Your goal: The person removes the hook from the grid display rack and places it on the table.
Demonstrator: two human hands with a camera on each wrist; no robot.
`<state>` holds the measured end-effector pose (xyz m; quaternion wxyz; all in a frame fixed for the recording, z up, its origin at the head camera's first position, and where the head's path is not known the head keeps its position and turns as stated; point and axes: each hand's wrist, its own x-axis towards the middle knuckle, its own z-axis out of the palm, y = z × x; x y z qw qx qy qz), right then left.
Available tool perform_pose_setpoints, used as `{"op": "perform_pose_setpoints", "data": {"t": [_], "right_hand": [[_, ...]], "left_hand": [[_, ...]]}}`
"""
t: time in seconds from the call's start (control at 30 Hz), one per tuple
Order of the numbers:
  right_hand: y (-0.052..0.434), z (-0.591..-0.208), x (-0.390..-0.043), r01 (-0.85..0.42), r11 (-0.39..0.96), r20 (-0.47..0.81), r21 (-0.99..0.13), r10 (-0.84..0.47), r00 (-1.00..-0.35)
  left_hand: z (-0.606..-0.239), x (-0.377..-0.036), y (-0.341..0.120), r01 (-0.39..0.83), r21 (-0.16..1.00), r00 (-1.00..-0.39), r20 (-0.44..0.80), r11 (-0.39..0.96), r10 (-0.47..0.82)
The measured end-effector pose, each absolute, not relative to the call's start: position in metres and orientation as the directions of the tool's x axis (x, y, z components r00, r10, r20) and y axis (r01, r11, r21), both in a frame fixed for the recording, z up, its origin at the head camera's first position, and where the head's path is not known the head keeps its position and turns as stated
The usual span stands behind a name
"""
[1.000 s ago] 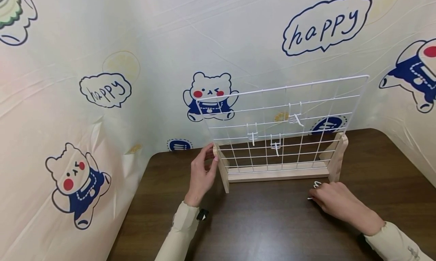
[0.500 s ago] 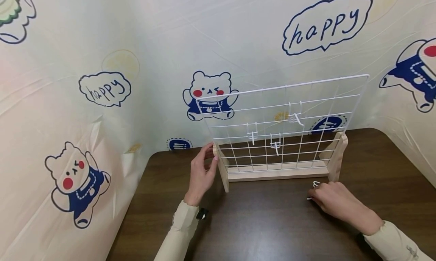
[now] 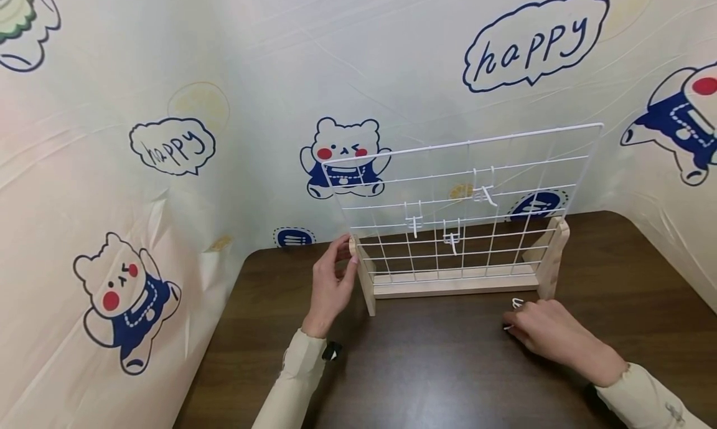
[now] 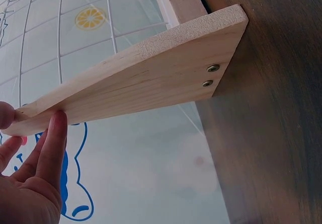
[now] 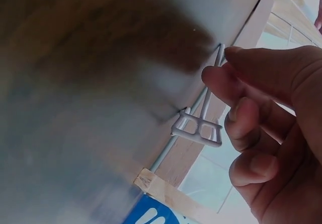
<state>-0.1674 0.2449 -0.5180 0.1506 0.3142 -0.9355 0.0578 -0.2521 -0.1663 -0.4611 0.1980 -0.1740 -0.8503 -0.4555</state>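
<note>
White hook (image 5: pixel 195 137): down by the desk (image 3: pixel 437 367), in front of the wooden stand (image 3: pixel 456 287) near its right end; whether it touches the desktop, I can't tell.
Right grip: the right hand (image 3: pixel 551 332) pinches the hook's peg near its tip between thumb and forefinger.
Left grip: the left hand (image 3: pixel 330 289) holds the left side panel (image 4: pixel 166 68) near its top, fingertips on the outer face.
Hook's feel: light and stiff, I'd guess; smooth enough to twist in the fingers, not fragile.
Hold on the hook: that slim peg suits a two-finger pinch, leaving the looped end free.
Hook's long axis: along the peg, running roughly away from the person; loops toward the stand, peg tip back toward the person.
Panel's feel: rigid, probably light, with little slip; best held by its edges.
Panel's long axis: up from the desk, broad foot narrowing to the top.
Wire grid (image 3: pixel 468 142): its long side runs left to right; three hung hooks (image 3: pixel 451 235) point their pegs outward.
</note>
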Motion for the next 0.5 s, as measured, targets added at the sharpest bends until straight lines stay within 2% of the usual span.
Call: {"op": "perform_pose_setpoints", "data": {"t": [0.33, 0.5], "right_hand": [[0.243, -0.505, -0.166, -0.617, 0.784, 0.332, -0.062, -0.567, -0.754], [0.241, -0.497, -0.167, -0.627, 0.777, 0.405, -0.060, -0.555, -0.727]], "left_hand": [[-0.461, -0.252, -0.166, 0.473, 0.707, -0.864, 0.490, 0.526, 0.118], [-0.462, -0.253, -0.166, 0.482, 0.703, -0.858, 0.499, 0.523, 0.120]]}}
